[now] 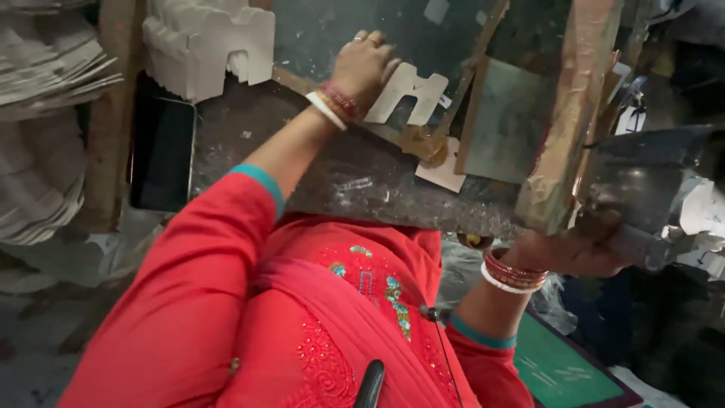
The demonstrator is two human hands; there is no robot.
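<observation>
Stacks of cut white card (pixel 45 128) are seen at far left, with a dark phone (pixel 161 153) beside them on the bench (pixel 302 159). The left hand (pixel 364 64) is laid flat, fingers together, pressing a white notched card piece (pixel 411 92) against the dark work surface. The right hand (pixel 578 253) is clamped on a metal lever handle (pixel 642 189) at the right. Fingers could likely be nipped if the lever is brought down while that hand lies close, or the card could slip and be miscut.
</observation>
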